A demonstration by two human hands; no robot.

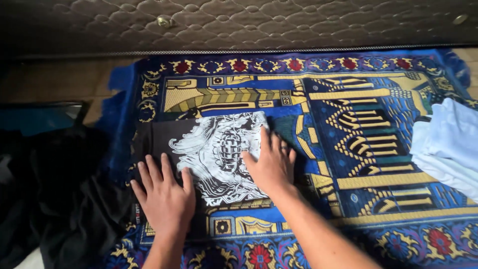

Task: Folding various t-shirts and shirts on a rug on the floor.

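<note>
Where hands (pixel 164 192) (pixel 271 162) press, black shirt (pixel 219 154) print hides.

Two hands (pixel 164 197), one black printed shirt (pixel 219 154), one blue rug (pixel 358 114), one mattress (pixel 249 22).

A folded T-shirt (pixel 209 159) lies on the rug (pixel 348 99) (both hands rest flat on it). A mattress (pixel 239 22) stands behind the rug; folded clothes (pixel 448 144) lie on its right edge.

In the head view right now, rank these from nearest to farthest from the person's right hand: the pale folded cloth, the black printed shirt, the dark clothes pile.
1. black printed shirt, under the right hand
2. pale folded cloth, right edge
3. dark clothes pile, far left
</note>
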